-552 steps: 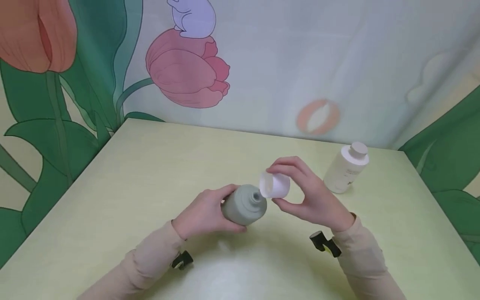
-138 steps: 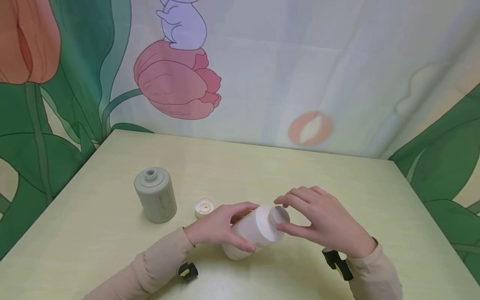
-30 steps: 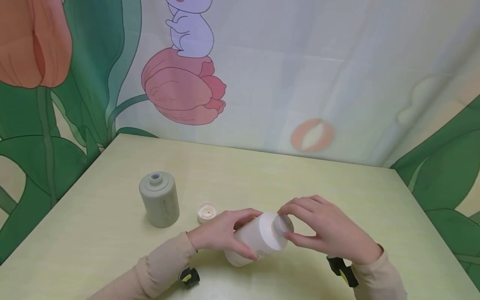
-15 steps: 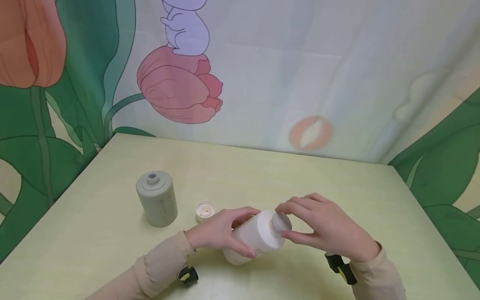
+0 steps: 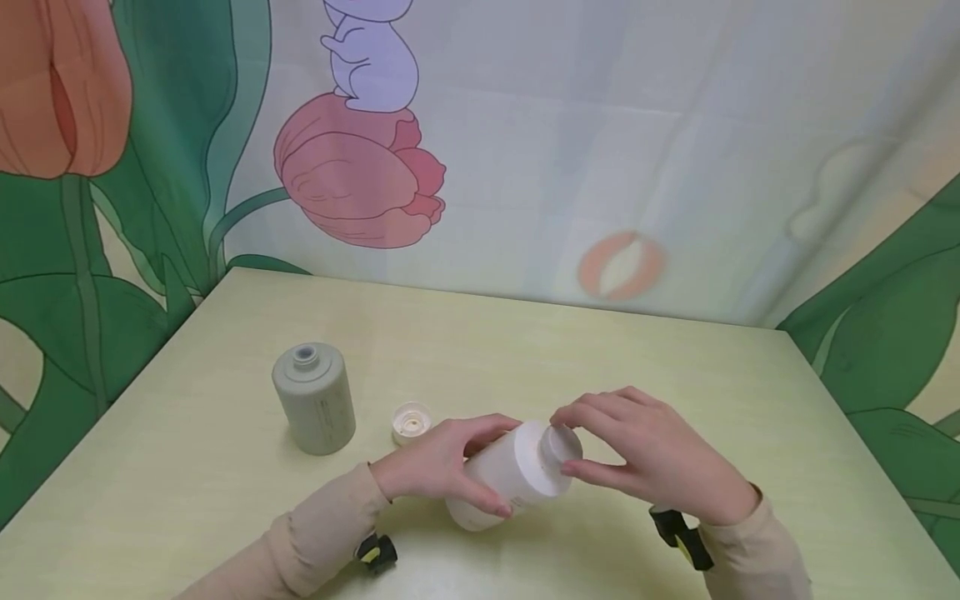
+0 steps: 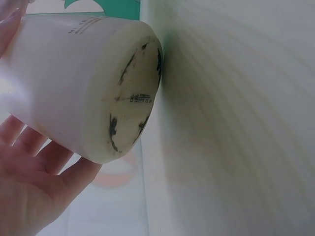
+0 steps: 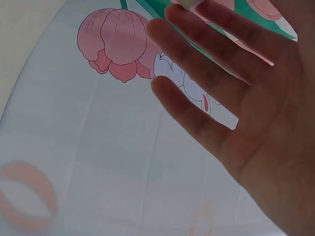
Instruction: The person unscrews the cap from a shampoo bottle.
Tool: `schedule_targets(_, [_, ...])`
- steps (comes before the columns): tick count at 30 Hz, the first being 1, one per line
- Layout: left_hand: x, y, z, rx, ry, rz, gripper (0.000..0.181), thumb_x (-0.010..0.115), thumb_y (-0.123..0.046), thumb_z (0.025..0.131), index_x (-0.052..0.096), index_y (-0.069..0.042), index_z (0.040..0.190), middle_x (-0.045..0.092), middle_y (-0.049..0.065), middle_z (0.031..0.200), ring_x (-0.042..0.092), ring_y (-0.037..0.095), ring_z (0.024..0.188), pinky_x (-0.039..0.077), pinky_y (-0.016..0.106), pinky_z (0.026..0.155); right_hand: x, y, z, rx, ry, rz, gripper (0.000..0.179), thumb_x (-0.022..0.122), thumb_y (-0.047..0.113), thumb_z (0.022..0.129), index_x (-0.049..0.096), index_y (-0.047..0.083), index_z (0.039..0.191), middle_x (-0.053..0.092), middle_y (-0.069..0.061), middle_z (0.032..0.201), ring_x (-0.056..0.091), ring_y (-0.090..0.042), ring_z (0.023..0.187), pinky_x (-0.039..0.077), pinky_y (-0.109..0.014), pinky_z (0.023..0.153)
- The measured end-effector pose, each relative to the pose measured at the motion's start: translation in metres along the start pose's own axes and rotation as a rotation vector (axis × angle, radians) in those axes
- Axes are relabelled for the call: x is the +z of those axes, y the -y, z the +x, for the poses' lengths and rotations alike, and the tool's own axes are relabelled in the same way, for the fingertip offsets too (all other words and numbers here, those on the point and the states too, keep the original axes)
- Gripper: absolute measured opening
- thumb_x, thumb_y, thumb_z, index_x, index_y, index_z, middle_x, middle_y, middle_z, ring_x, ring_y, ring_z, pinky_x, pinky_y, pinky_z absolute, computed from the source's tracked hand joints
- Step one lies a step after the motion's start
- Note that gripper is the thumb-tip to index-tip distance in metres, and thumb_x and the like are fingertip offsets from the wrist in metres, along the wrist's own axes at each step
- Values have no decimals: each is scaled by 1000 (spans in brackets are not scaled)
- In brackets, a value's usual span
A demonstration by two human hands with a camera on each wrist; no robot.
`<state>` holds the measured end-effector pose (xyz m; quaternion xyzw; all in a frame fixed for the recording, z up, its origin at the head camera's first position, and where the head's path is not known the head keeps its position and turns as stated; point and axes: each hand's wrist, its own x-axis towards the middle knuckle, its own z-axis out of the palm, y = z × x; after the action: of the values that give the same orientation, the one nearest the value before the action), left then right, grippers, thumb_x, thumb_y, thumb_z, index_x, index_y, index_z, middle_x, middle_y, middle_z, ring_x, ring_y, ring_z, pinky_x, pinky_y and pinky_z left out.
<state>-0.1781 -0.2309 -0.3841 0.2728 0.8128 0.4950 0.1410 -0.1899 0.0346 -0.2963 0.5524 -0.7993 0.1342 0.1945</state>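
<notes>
My left hand [image 5: 442,461] grips a white bottle [image 5: 498,471], which leans to the right with its neck end raised. On the bottle sits a white cap [image 5: 562,447], pinched between the thumb and fingertips of my right hand [image 5: 652,450]. In the left wrist view, the bottle's base [image 6: 130,93] shows dark smudges and small print, with its lower edge near the table. The right wrist view shows my spread fingers [image 7: 192,105] and only a sliver of the cap [image 7: 189,3] at the top.
A grey-green bottle [image 5: 318,412] stands uncapped on the left of the pale table [image 5: 450,350]. Between it and my left hand lies a loose white cap [image 5: 411,423], its hollow side up. A printed curtain [image 5: 525,167] hangs behind the table's back edge.
Earlier my left hand held the grey-green bottle and my right its cap. Both have been set down, and the white bottle came from the back right. Over the last second little has moved.
</notes>
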Motion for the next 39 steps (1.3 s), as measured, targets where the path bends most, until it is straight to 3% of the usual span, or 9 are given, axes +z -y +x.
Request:
schedule_targets(4, [1, 1, 1, -1, -2, -3, 75, 87, -31, 69, 51, -30, 135, 66, -5, 120, 62, 10, 101, 48, 33, 89, -2, 0, 0, -38, 17, 7, 36, 74, 29, 84, 62, 19, 116, 64, 12, 108, 62, -5, 92, 49, -29, 80])
schedule_targets(9, [1, 2, 1, 2, -6, 2, 75, 87, -31, 69, 51, -30, 135, 66, -5, 120, 63, 10, 101, 48, 32, 89, -3, 0, -1, -30, 8, 5, 39, 69, 38, 89, 61, 16, 120, 65, 10, 111, 62, -7, 98, 49, -30, 81])
schedule_targets(15, [1, 2, 0, 1, -11, 9, 76, 88, -31, 68, 51, -30, 135, 66, -5, 122, 62, 9, 101, 48, 32, 89, 0, -1, 0, -9, -25, -12, 34, 63, 45, 92, 64, 17, 111, 66, 12, 102, 63, -5, 90, 49, -30, 81])
schedule_targets(24, [0, 3, 1, -6, -12, 4, 76, 88, -31, 68, 51, -32, 134, 66, -7, 120, 63, 9, 101, 48, 31, 89, -2, -1, 1, -46, -15, 10, 33, 70, 32, 88, 63, 19, 117, 64, 10, 111, 61, -7, 97, 50, -30, 80])
schedule_targets(28, [0, 3, 1, -1, -12, 10, 76, 88, -32, 68, 51, -30, 134, 67, -5, 120, 63, 9, 101, 48, 31, 89, -1, -1, 1, -29, -11, 17, 39, 68, 36, 90, 60, 19, 123, 64, 10, 114, 61, -7, 100, 50, -31, 82])
schedule_targets(34, [0, 3, 1, -7, -8, -2, 76, 88, -30, 68, 51, -31, 135, 66, -6, 121, 63, 9, 102, 48, 32, 89, 1, -1, 2, -51, -41, 2, 33, 70, 36, 88, 64, 18, 115, 65, 10, 105, 61, -7, 91, 49, -28, 79])
schedule_targets(39, [0, 3, 1, -15, -7, -14, 76, 88, -30, 68, 51, -33, 134, 66, -10, 119, 63, 9, 101, 48, 33, 90, -2, -1, 1, -67, 1, 26, 37, 73, 28, 85, 62, 21, 120, 64, 8, 113, 60, -8, 98, 50, -30, 80])
